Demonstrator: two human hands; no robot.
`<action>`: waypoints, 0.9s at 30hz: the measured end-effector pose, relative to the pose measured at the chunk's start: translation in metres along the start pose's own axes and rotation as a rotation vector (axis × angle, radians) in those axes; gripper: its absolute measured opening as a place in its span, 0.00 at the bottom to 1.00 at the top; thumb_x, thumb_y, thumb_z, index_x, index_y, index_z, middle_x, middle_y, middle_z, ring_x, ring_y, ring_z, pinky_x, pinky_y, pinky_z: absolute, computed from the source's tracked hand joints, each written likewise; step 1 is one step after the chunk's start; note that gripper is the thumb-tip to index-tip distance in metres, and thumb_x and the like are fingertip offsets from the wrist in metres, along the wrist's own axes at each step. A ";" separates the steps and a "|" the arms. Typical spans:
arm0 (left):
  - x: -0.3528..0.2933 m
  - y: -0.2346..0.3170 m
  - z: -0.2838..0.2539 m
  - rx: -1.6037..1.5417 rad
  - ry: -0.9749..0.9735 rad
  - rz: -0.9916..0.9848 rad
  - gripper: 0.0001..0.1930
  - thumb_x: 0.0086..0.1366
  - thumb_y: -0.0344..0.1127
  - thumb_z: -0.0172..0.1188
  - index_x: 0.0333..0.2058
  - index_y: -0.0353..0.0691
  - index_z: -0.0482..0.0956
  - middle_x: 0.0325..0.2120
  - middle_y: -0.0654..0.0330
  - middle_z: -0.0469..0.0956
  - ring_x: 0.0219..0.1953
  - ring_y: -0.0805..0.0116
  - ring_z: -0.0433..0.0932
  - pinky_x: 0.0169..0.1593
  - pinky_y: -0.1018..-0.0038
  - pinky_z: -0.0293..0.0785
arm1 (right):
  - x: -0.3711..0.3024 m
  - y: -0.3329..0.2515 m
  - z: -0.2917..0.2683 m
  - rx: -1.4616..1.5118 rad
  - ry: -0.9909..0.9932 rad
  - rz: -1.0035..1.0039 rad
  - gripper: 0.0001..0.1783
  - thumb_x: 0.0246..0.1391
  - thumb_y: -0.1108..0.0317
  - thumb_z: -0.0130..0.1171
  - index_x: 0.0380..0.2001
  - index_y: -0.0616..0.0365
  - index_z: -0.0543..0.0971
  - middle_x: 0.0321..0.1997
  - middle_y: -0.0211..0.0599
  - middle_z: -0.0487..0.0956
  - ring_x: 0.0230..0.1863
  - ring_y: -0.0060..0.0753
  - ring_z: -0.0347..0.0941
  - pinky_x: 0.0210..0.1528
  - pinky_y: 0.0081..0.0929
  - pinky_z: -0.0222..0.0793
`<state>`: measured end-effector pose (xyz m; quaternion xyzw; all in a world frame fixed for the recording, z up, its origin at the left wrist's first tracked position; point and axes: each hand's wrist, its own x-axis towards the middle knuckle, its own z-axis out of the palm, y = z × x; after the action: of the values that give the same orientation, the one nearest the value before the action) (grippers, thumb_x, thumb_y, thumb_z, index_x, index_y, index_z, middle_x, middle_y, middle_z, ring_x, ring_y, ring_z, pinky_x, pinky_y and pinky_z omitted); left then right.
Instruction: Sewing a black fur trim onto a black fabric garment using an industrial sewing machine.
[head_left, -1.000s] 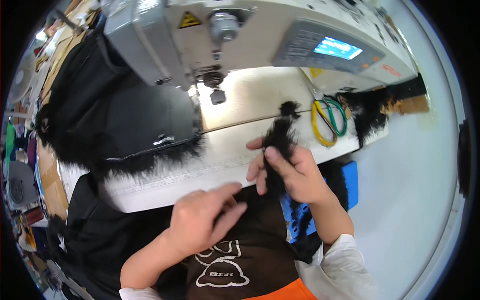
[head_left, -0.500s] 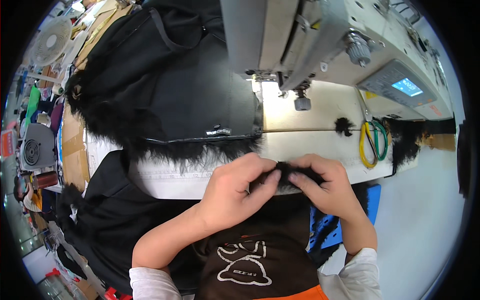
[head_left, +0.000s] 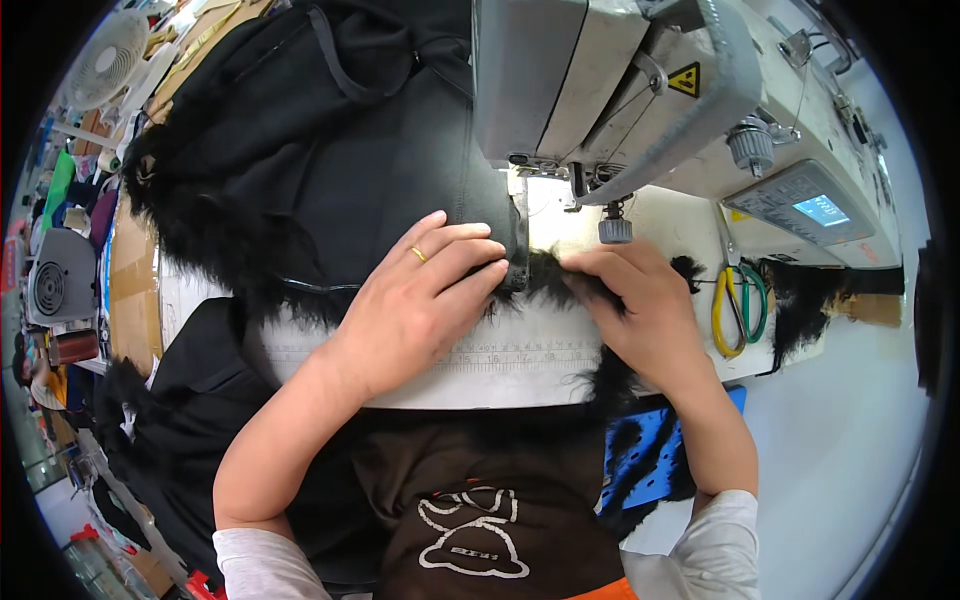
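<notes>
The left hand (head_left: 425,300) lies palm down on the lower right corner of the black garment (head_left: 390,160), its fingers extended and slightly apart, pressing the cloth to the bench (head_left: 480,380); its thumb is hidden. The right hand (head_left: 645,315) has its fingers bent, pinching a black fur strip (head_left: 545,280) (the thumb sits in shadow, so the exact contact is hard to see). The fur strip is on the bench beside the garment's edge, just in front of the sewing machine (head_left: 640,90), and more dark fur shows below the right palm, near the bench's front edge.

The fur strip should be very light, soft and limp, with slippery hairs that hide its edge; it is best taken at the backing, close to its end, with the hairs brushed aside. The garment looks smooth and floppy, heavier as a whole, and is best held flat near its edge. Scissors (head_left: 734,262) and a fur scrap (head_left: 687,268) lie to the right.
</notes>
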<state>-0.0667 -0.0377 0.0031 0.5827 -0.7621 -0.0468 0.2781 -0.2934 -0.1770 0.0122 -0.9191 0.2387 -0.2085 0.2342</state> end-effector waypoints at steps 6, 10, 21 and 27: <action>0.000 0.004 0.000 -0.176 0.049 -0.096 0.21 0.58 0.25 0.69 0.51 0.33 0.82 0.56 0.54 0.78 0.60 0.53 0.77 0.69 0.50 0.68 | 0.011 0.011 0.014 0.006 -0.019 -0.088 0.13 0.52 0.72 0.69 0.42 0.50 0.84 0.35 0.35 0.76 0.41 0.44 0.75 0.42 0.40 0.73; -0.003 -0.002 0.002 -0.020 -0.049 0.025 0.21 0.58 0.26 0.69 0.52 0.32 0.82 0.57 0.54 0.78 0.61 0.53 0.76 0.70 0.49 0.66 | 0.012 0.010 0.014 0.054 -0.037 -0.073 0.15 0.49 0.75 0.68 0.41 0.50 0.84 0.36 0.35 0.76 0.42 0.45 0.74 0.43 0.41 0.73; -0.004 -0.001 0.006 -0.025 -0.003 0.014 0.20 0.57 0.25 0.69 0.50 0.31 0.83 0.55 0.54 0.79 0.61 0.53 0.76 0.70 0.49 0.67 | 0.013 0.018 0.011 0.121 -0.070 -0.067 0.18 0.47 0.77 0.66 0.43 0.50 0.85 0.37 0.36 0.77 0.43 0.46 0.75 0.45 0.40 0.73; -0.004 -0.002 0.006 -0.022 0.000 0.002 0.20 0.57 0.24 0.69 0.50 0.31 0.83 0.55 0.53 0.79 0.61 0.53 0.77 0.69 0.49 0.67 | 0.016 0.019 0.015 0.110 -0.076 -0.068 0.18 0.46 0.78 0.66 0.42 0.50 0.85 0.37 0.36 0.78 0.43 0.47 0.75 0.45 0.40 0.73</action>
<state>-0.0672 -0.0366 -0.0046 0.5790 -0.7622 -0.0549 0.2843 -0.2798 -0.1956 -0.0056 -0.9196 0.1865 -0.1940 0.2860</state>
